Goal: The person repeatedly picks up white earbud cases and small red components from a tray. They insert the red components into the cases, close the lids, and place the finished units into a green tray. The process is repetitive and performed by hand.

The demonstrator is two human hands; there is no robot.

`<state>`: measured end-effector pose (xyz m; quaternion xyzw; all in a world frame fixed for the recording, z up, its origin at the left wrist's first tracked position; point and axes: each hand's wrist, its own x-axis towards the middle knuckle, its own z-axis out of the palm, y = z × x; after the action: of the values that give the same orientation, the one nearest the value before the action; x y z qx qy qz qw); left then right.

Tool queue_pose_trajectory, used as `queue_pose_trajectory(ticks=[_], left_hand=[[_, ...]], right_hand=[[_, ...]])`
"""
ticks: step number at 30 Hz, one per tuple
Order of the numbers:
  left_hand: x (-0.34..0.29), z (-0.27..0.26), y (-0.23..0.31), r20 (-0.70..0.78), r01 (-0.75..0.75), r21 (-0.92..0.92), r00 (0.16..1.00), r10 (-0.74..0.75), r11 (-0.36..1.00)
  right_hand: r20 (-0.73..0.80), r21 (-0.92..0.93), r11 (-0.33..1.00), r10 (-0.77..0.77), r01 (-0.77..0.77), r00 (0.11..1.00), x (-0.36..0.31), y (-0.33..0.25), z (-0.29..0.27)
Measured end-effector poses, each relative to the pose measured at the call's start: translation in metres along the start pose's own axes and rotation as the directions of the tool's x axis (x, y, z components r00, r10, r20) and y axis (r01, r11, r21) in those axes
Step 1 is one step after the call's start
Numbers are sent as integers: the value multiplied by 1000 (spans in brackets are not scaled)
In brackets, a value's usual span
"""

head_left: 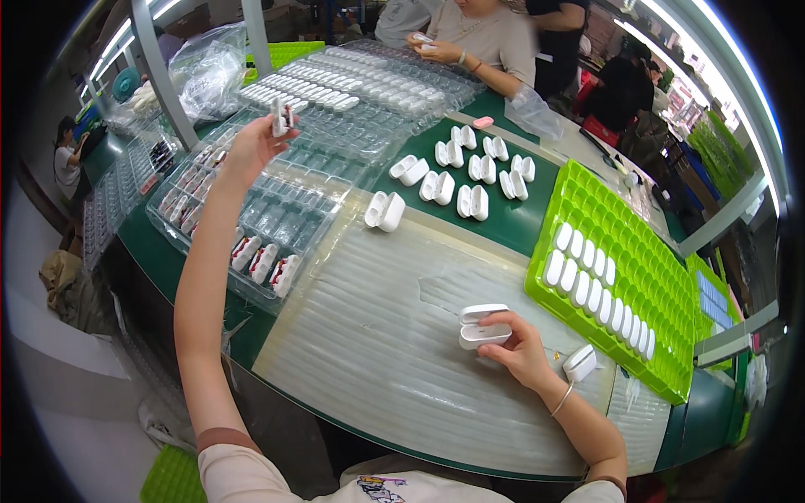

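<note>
While fingers of the right hand (526, 354) grip an open white case (478, 337) over the surface (352, 335), those of the left hand (251, 149) pinch a white-and-red piece (279, 119) above a clear tray (310, 204); more open cases (482, 169) lie farther back, left of a green tray (671, 293).

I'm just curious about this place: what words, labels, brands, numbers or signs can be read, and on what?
None reads clearly.
Shirt: print, too small and skewed to read.
Clear bag: dark marks, too blurred to read.
Case in right hand: no readable text.
</note>
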<state>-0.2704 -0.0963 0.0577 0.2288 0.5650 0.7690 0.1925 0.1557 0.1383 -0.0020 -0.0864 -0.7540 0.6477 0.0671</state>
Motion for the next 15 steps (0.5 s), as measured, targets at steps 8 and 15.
queue_pose_trajectory(ticks=[8,15], left_hand=[[-91,185,-52,375,409,-329,884,-280,851],[-150,237,-72,397,466,-184,841,-368,866]], right_hand=[[-22,-1,1000,-9,9,1000,0,6,-7],[-95,-15,993,-119,118,988,2,12,-3]])
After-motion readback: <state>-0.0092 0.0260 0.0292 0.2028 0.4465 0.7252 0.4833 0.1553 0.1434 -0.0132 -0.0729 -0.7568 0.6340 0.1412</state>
